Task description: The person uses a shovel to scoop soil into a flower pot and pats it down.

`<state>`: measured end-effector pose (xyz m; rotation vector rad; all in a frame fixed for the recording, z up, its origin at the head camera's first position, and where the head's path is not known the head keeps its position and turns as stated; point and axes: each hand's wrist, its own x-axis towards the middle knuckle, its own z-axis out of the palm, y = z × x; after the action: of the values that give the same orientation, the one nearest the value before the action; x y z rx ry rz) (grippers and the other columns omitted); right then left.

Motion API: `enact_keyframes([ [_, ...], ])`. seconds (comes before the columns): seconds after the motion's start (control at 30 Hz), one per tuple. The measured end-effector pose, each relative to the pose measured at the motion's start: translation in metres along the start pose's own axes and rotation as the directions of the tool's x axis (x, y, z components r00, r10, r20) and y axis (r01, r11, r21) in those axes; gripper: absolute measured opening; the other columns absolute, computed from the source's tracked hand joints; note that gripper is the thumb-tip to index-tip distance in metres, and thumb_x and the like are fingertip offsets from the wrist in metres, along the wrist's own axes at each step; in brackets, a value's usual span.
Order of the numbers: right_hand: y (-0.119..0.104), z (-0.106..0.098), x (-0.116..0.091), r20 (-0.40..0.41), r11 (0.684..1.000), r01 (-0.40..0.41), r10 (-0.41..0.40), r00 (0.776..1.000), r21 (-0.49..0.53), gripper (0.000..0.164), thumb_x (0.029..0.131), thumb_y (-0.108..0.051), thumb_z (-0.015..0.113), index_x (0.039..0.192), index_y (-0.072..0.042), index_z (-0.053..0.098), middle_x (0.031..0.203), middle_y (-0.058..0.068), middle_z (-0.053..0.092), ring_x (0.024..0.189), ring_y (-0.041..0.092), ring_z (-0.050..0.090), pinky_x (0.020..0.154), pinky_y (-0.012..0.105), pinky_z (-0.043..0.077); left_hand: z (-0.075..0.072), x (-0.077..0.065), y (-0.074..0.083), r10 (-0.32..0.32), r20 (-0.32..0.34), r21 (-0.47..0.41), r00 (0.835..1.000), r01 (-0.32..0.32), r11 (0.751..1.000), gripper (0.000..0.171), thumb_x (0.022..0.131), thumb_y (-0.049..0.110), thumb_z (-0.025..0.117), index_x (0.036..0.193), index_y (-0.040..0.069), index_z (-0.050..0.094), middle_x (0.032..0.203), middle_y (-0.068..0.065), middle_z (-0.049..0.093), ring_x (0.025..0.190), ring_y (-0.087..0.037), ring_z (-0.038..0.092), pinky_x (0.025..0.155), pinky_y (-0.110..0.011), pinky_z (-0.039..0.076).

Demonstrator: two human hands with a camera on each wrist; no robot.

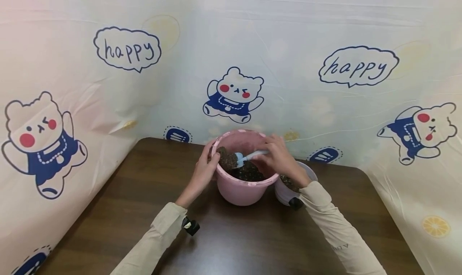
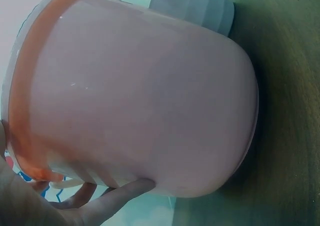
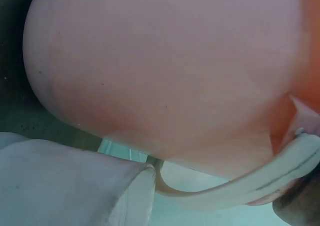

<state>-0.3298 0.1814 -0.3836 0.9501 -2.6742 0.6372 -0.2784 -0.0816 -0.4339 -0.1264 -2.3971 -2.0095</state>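
A pink bucket (image 1: 242, 193) stands on the table with dark soil (image 1: 249, 173) inside. My left hand (image 1: 205, 168) grips its left rim, thumb over the edge; the left wrist view shows fingers (image 2: 125, 190) against the outer wall. Over the bucket's right side, my right hand (image 1: 279, 158) holds a light blue toy shovel (image 1: 254, 154) by its handle. The shovel's head points left, at a brown mound of soil (image 1: 227, 158) by the left inner wall. Most of my right hand is hidden in the right wrist view, where the bucket's wall (image 3: 165, 71) fills the frame.
A white pot (image 1: 283, 194) with soil (image 1: 287, 182) stands close to the bucket's right, partly under my right forearm. The bucket's pale carrying handle (image 3: 240, 188) hangs along its side. A printed curtain (image 1: 288, 26) surrounds the brown wooden table (image 1: 231, 243).
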Motion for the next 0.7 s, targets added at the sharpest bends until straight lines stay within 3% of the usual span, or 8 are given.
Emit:
enact_keyframes([
  [0.13, 0.0, -0.003, -0.004, -0.03, 0.999, 0.009, -0.008, 1.0, 0.037, 0.023, 0.088, -0.021, 0.084, 0.106, -0.006, 0.083, 0.107, 0.013, 0.076, 0.103, 0.028, 0.052, 0.096, 0.052, 0.034, 0.0, 0.0, 0.0, 0.003, 0.002, -0.002, 1.0, -0.003, 1.0, 0.062, 0.108, 0.035, 0.047, 0.166, 0.029, 0.026, 0.168, -0.014, 0.031, 0.133, -0.046, 0.053, 0.077, -0.054, 0.064],
  [0.4, 0.002, -0.005, -0.011, -0.147, 0.996, 0.068, -0.058, 0.987, 0.065, 0.017, 0.084, -0.014, 0.087, 0.099, -0.007, 0.083, 0.104, 0.012, 0.076, 0.097, 0.029, 0.054, 0.091, 0.052, 0.034, 0.0, 0.002, 0.0, 0.019, -0.016, 0.005, 1.0, -0.019, 1.0, 0.063, 0.107, 0.033, 0.048, 0.166, 0.027, 0.027, 0.163, -0.017, 0.038, 0.116, -0.043, 0.062, 0.069, -0.05, 0.063],
  [0.7, 0.005, -0.007, -0.021, -0.21, 0.996, 0.036, -0.017, 0.978, 0.087, 0.027, 0.082, -0.01, 0.087, 0.106, -0.002, 0.081, 0.107, 0.018, 0.075, 0.1, 0.034, 0.056, 0.092, 0.052, 0.037, 0.0, 0.002, -0.001, 0.012, -0.01, -0.005, 1.0, -0.012, 1.0, 0.064, 0.107, 0.033, 0.048, 0.166, 0.028, 0.026, 0.162, -0.018, 0.039, 0.117, -0.043, 0.061, 0.074, -0.056, 0.063],
])
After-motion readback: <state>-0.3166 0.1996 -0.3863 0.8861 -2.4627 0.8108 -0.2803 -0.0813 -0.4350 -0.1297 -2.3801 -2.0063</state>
